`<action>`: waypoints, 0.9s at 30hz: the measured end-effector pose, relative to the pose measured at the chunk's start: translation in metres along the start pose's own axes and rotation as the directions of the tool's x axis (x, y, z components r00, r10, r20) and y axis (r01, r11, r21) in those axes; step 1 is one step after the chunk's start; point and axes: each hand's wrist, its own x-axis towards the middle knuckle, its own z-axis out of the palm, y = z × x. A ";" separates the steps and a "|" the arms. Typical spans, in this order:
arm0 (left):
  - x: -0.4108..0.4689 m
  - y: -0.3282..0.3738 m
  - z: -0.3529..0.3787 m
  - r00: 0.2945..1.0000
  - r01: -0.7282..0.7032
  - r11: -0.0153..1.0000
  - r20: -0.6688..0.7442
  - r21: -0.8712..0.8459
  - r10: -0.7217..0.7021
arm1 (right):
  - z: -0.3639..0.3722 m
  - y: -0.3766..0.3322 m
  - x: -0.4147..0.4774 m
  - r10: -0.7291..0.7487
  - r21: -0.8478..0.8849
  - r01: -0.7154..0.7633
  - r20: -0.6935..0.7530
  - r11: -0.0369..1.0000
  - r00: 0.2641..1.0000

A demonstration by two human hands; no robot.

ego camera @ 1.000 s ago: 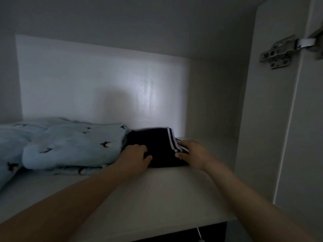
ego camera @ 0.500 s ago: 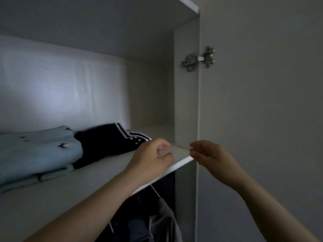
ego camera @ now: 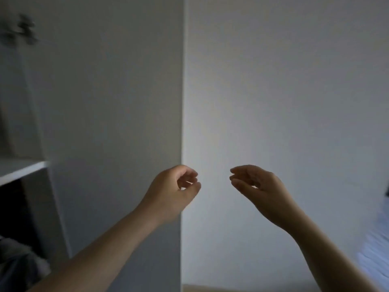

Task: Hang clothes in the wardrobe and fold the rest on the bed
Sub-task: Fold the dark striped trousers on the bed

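Note:
My left hand (ego camera: 174, 191) hangs in the air in front of the open wardrobe door (ego camera: 113, 114), fingers loosely curled and holding nothing. My right hand (ego camera: 257, 189) floats level with it to the right, before the white wall (ego camera: 284, 102), fingers relaxed and empty. The wardrobe shelf edge (ego camera: 23, 168) shows at the far left, with a grey garment (ego camera: 19, 260) hanging in the dark space below it. The folded clothes on the shelf are out of view. A strip of the bed (ego camera: 376, 251) shows blurred at the right edge.
The door's hinge (ego camera: 21, 32) is a blur at top left. The door's free edge (ego camera: 182, 123) runs vertically down the middle of the view. A strip of floor (ego camera: 231, 288) shows at the bottom.
Both hands let go of the dark folded garment on the shelf and drew back. My view swung right, away from the shelf toward the door and wall.

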 end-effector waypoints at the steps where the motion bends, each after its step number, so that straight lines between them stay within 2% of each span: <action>1: 0.002 0.016 0.033 0.998 -0.020 1.000 0.066 -0.021 0.021 | -0.031 0.016 -0.016 0.043 -0.036 -0.044 -0.039 0.998 0.998; 7: -0.004 0.113 0.206 0.942 -0.110 0.969 0.288 -0.220 0.172 | -0.189 0.088 -0.119 0.194 -0.229 -0.252 -0.249 0.940 0.949; 13: -0.023 0.202 0.350 0.794 -0.193 0.914 0.490 -0.358 0.360 | -0.302 0.137 -0.230 0.337 -0.284 -0.506 -0.478 0.814 0.811; 19: -0.059 0.283 0.471 0.534 -0.218 0.813 0.631 -0.540 0.563 | -0.379 0.155 -0.338 0.393 -0.256 -0.719 -0.696 0.646 0.601; 22: -0.083 0.323 0.527 0.401 -0.202 0.750 0.646 -0.630 0.650 | -0.408 0.155 -0.385 0.376 -0.212 -0.799 -0.796 0.563 0.475; 27: -0.136 0.374 0.602 0.210 -0.162 0.688 0.657 -0.707 0.724 | -0.439 0.158 -0.455 0.377 -0.100 -0.883 -0.878 0.459 0.295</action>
